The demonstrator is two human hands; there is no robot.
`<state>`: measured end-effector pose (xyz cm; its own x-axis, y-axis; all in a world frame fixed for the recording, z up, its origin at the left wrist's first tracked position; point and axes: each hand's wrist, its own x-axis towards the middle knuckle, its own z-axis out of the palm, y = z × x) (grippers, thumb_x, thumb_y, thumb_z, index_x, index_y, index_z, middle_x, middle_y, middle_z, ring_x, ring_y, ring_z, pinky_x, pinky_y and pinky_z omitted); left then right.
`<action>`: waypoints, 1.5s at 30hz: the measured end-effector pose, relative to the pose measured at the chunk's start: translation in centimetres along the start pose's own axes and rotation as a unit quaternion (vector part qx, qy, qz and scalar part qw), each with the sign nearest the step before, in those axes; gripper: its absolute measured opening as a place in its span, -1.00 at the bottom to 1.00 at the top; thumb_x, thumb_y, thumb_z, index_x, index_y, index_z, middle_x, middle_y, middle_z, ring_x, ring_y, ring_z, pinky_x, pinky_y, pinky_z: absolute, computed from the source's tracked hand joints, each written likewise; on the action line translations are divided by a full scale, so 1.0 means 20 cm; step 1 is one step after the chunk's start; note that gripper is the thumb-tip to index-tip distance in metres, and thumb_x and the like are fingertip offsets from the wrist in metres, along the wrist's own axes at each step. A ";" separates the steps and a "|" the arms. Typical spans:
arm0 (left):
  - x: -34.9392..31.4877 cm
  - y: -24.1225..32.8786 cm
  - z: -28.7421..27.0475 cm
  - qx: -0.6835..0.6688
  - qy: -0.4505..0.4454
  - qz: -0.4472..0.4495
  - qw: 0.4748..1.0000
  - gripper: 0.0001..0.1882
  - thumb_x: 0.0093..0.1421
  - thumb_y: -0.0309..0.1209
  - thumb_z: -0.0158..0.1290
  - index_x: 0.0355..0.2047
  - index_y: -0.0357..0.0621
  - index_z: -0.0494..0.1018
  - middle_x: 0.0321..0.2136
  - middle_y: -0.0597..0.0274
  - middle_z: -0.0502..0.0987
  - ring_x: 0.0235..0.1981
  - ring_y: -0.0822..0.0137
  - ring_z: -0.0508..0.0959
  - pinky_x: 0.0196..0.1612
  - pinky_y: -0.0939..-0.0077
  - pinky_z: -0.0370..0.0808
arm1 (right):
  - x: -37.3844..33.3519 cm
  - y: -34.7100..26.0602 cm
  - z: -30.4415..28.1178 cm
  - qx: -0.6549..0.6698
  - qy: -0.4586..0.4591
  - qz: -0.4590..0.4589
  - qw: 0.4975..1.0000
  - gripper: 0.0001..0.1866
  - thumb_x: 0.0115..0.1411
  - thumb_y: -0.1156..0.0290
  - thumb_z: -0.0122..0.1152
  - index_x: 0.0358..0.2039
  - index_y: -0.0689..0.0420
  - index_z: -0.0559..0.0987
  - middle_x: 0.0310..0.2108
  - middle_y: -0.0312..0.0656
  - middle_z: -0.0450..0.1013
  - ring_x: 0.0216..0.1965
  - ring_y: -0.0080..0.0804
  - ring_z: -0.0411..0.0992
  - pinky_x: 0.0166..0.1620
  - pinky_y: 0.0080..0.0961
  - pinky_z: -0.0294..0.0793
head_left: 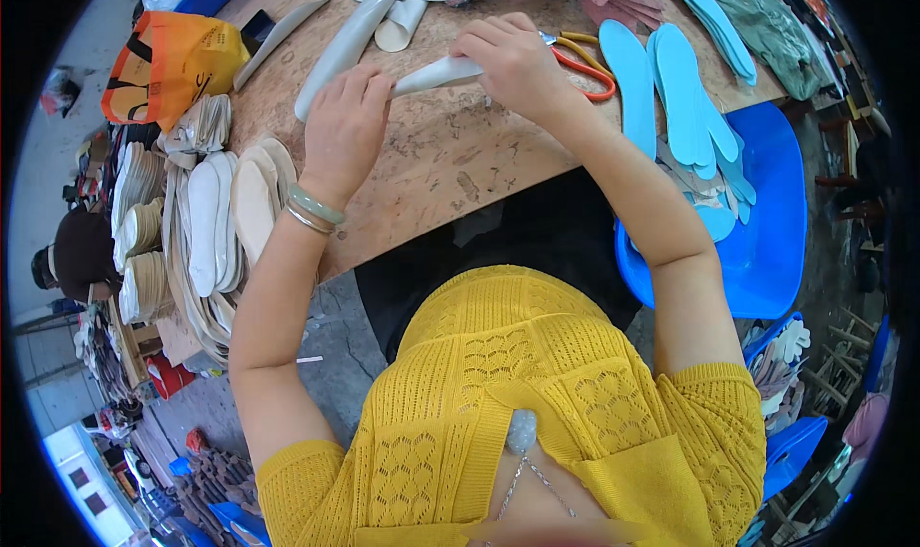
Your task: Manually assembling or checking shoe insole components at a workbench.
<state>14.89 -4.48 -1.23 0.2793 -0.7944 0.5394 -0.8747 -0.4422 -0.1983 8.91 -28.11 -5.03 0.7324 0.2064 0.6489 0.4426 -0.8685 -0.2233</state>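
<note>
Head view: two bare hands at work over a wooden table [431, 178], the wearer in a yellow knitted top [498, 355].
White piece [436, 74]: stretched between the two hands, just above the table near its far middle; smooth, pale and slightly glossy, seemingly thin sheet material curled into a narrow strip; slimmer toward its left end, broader toward its right, with both ends covered by fingers.
Left hand [347, 125]: fingers curled closed over the slim left end; thumb mostly hidden; a pale green bangle [316, 205] on the wrist.
Right hand [513, 63]: fingers bent closed on the broader right end, knuckles uppermost; the exact pinch is concealed.
Curled white sheets [347, 46]: beyond the left hand, of similar colour and sheen.
Hand tool [599, 95]: red and yellow handles, its metal part just beside the right hand.
Light-blue insoles [628, 77]: lying along the table's right side, several overlapping.
Blue basin [781, 250]: at the table's right edge, holding blue and pale pieces.
White and cream insoles [213, 221]: stacked at the table's left edge, below an orange bag [172, 72].
</note>
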 end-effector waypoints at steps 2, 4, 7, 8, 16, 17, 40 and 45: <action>-0.05 0.06 -0.02 0.007 -0.027 0.014 0.999 -0.73 0.07 -0.50 0.08 -0.17 -0.14 0.43 -0.21 0.18 0.48 -0.19 0.22 0.52 -0.11 0.34 0.44 | -0.05 -0.05 -0.04 -0.070 0.123 -0.097 0.985 -0.81 -0.07 0.56 0.17 -0.38 0.09 0.56 -0.31 -0.27 0.51 -0.21 -0.31 0.47 -0.07 -0.34 0.38; -0.14 0.16 -0.06 0.015 -0.056 0.029 0.998 -0.68 0.04 -0.52 0.09 -0.14 -0.16 0.44 -0.17 0.17 0.49 -0.16 0.19 0.51 -0.07 0.32 0.44 | -0.21 -0.11 -0.05 -0.069 0.082 -0.100 0.989 -0.84 -0.04 0.51 0.16 -0.37 0.09 0.55 -0.30 -0.28 0.50 -0.19 -0.32 0.46 0.00 -0.32 0.36; -0.30 0.31 -0.10 -0.064 -0.125 0.056 0.988 -0.64 0.01 -0.47 0.04 -0.13 -0.23 0.46 -0.24 0.18 0.47 -0.18 0.23 0.51 -0.08 0.34 0.42 | -0.45 -0.22 -0.11 -0.036 0.012 -0.080 0.996 -0.82 -0.01 0.47 0.17 -0.32 0.10 0.55 -0.25 -0.27 0.51 -0.12 -0.33 0.46 0.09 -0.31 0.33; -0.33 0.34 -0.12 -0.097 -0.126 0.044 0.986 -0.62 0.01 -0.48 0.04 -0.10 -0.24 0.46 -0.22 0.17 0.48 -0.16 0.22 0.51 -0.06 0.34 0.42 | -0.51 -0.25 -0.13 -0.003 -0.016 -0.056 0.998 -0.78 -0.02 0.47 0.19 -0.29 0.11 0.56 -0.21 -0.24 0.53 -0.08 -0.33 0.46 0.11 -0.32 0.33; -0.42 0.41 -0.18 -0.186 -0.122 -0.028 0.975 -0.67 0.08 -0.33 0.23 -0.16 -0.18 0.50 -0.24 0.19 0.55 -0.13 0.22 0.52 -0.02 0.31 0.40 | -0.64 -0.31 -0.23 0.074 -0.063 -0.001 0.995 -0.76 0.06 0.46 0.26 -0.22 0.16 0.57 -0.05 -0.16 0.52 0.04 -0.25 0.44 0.11 -0.27 0.38; -0.43 0.41 -0.17 -0.187 -0.122 -0.027 0.974 -0.67 0.08 -0.33 0.23 -0.16 -0.18 0.50 -0.24 0.19 0.55 -0.13 0.22 0.52 -0.02 0.31 0.40 | -0.65 -0.30 -0.23 0.096 -0.068 0.009 0.993 -0.75 0.07 0.45 0.27 -0.21 0.18 0.56 -0.05 -0.14 0.51 0.03 -0.22 0.44 0.11 -0.27 0.38; -0.40 0.43 0.00 -0.630 0.020 -0.471 0.617 -0.68 0.27 -0.56 -0.02 0.04 -0.28 0.34 -0.24 0.21 0.51 -0.19 0.41 0.47 -0.02 0.57 0.37 | -0.46 -0.23 -0.24 0.179 -0.091 0.314 0.928 -0.70 -0.09 0.42 0.30 -0.29 0.14 0.50 -0.36 -0.09 0.47 -0.25 -0.10 0.46 -0.21 -0.26 0.44; -0.42 0.41 0.06 -0.653 -0.015 -0.494 0.574 -0.69 0.31 -0.50 -0.01 0.04 -0.29 0.35 -0.20 0.16 0.51 -0.14 0.38 0.47 0.03 0.48 0.37 | -0.56 -0.24 -0.25 0.256 -0.021 0.357 0.898 -0.64 -0.06 0.24 0.40 -0.27 0.16 0.59 -0.33 -0.08 0.54 -0.27 -0.19 0.52 -0.22 -0.36 0.47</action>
<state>5.84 -1.91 -8.27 0.8837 -0.4408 -0.1573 0.1710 -0.0087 0.9852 -4.06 -28.51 -7.60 0.9383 -0.2945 0.1812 0.0242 -0.4667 -0.8841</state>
